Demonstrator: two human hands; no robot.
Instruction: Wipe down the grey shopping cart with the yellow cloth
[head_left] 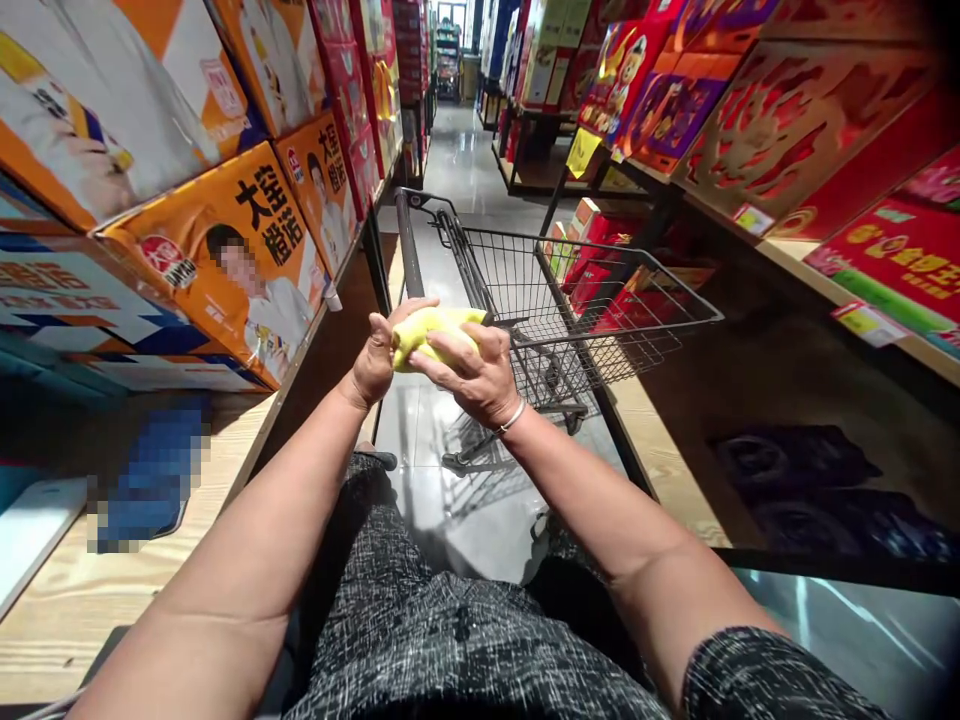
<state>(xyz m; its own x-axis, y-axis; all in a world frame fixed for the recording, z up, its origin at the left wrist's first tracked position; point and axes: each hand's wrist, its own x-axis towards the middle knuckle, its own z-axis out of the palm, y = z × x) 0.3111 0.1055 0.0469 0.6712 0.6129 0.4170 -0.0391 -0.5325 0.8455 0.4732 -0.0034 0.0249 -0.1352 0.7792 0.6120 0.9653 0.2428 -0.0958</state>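
A bunched yellow cloth [429, 324] is held between both hands, in front of the shopping cart's handle [409, 245]. My left hand [374, 362] closes on the cloth's left end, its thumb sticking up and its other fingers partly hidden behind the cloth. Over the front and right side of the cloth curl the fingers of my right hand [486, 378]; a pale bracelet circles that wrist. Just beyond, the dark wire shopping cart [600, 345] stands in the aisle, with no goods visible in its basket.
Stacked orange cartons [217, 255] line the left shelf, where a blue item [154, 475] lies on a lower wooden board. Red and gold gift boxes [795, 130] fill the right shelf. A shiny tiled floor [469, 150] runs down the aisle between them.
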